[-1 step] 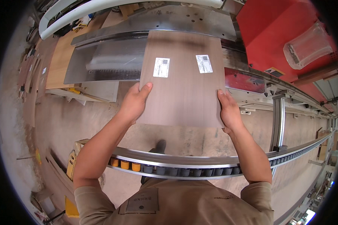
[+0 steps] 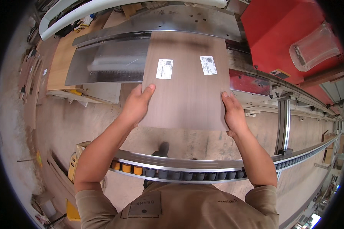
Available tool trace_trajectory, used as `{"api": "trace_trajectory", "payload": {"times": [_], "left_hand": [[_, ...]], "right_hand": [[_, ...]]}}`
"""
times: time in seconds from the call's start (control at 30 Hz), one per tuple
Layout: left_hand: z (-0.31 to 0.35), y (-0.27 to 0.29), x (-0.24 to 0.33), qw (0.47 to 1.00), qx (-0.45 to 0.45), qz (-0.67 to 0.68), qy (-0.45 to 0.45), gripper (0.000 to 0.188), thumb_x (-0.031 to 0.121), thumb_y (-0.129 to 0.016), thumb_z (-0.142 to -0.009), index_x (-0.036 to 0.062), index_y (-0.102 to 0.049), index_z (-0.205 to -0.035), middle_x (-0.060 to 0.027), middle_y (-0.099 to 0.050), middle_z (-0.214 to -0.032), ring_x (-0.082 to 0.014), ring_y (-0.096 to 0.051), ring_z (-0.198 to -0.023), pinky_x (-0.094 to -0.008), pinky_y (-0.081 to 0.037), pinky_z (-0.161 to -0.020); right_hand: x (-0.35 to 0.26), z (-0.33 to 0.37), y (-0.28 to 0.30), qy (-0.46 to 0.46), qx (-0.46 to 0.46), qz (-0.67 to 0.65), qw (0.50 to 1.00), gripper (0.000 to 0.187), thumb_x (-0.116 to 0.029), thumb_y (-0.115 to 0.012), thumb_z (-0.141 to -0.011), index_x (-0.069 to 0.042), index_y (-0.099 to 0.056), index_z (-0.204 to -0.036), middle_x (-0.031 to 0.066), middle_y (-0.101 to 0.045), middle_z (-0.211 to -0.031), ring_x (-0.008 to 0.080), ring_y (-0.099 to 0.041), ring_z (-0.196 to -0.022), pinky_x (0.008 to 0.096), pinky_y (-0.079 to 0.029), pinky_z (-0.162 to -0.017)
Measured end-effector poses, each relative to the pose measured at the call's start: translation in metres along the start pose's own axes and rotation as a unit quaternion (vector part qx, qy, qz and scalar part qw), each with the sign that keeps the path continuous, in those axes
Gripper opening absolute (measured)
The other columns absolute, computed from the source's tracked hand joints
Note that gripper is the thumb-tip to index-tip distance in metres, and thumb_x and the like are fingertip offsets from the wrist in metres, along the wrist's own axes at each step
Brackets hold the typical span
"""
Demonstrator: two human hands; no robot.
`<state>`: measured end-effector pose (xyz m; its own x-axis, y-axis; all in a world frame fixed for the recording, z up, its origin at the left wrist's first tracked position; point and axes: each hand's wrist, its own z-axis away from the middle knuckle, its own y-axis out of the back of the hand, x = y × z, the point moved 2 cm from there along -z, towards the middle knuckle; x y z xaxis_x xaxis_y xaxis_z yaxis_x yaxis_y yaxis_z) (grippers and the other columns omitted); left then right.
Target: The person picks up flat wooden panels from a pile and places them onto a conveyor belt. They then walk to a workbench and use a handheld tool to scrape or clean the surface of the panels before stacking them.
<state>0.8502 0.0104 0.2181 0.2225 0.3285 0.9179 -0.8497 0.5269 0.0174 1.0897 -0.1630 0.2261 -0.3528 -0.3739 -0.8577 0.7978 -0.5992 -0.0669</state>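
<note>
A flat brown wood-grain panel (image 2: 185,95) lies between my hands, its far end over the metal bed of a machine and its near end jutting out above the floor. Two white printed labels, a left one (image 2: 164,69) and a right one (image 2: 208,65), are stuck to its top face. My left hand (image 2: 138,104) grips the left edge, thumb on top and the other fingers hidden underneath. Along the right edge my right hand (image 2: 233,114) holds the panel near its close corner, fingers mostly out of sight.
A steel machine plate (image 2: 111,61) extends left of the panel. To the right stands a red machine housing (image 2: 286,38) with a clear plastic cover (image 2: 313,47). A roller rail (image 2: 187,170) with black and orange rollers crosses before my body. Wooden boards (image 2: 67,61) lie at the left.
</note>
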Motion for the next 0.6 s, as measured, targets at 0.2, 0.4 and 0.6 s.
{"api": "trace_trajectory", "payload": {"times": [0.2,0.4,0.6], "left_hand": [[0.001,-0.021,0.000,1.000,-0.012,-0.014,-0.006,0.050,0.037,-0.052,-0.100,-0.0070,-0.054,-0.125,-0.0148,-0.065,-0.113,-0.0184,-0.059,-0.102,-0.0323,-0.046,-0.090],[-0.002,-0.059,-0.004,1.000,-0.005,-0.018,-0.012,0.049,0.036,-0.052,-0.101,-0.0069,-0.056,-0.122,-0.0148,-0.066,-0.109,-0.0193,-0.060,-0.099,-0.0337,-0.047,-0.089],[-0.002,-0.098,-0.001,0.999,-0.016,-0.026,-0.025,0.048,0.036,-0.052,-0.100,-0.0068,-0.057,-0.121,-0.0153,-0.066,-0.107,-0.0206,-0.060,-0.097,-0.0342,-0.046,-0.087]], "right_hand": [[0.008,-0.004,0.025,0.005,0.015,-0.019,1.000,0.068,-0.043,-0.053,-0.100,0.001,-0.033,-0.147,0.0142,-0.052,-0.139,0.0202,-0.048,-0.126,0.0319,-0.038,-0.103],[-0.010,0.004,0.050,0.027,0.017,-0.020,0.999,0.048,-0.038,-0.051,-0.102,-0.001,-0.050,-0.133,0.0085,-0.063,-0.120,0.0149,-0.058,-0.106,0.0281,-0.044,-0.092],[-0.009,-0.001,0.095,0.040,0.029,-0.007,0.999,0.043,-0.037,-0.052,-0.102,-0.003,-0.055,-0.129,0.0075,-0.065,-0.115,0.0143,-0.059,-0.104,0.0277,-0.045,-0.091]]}}
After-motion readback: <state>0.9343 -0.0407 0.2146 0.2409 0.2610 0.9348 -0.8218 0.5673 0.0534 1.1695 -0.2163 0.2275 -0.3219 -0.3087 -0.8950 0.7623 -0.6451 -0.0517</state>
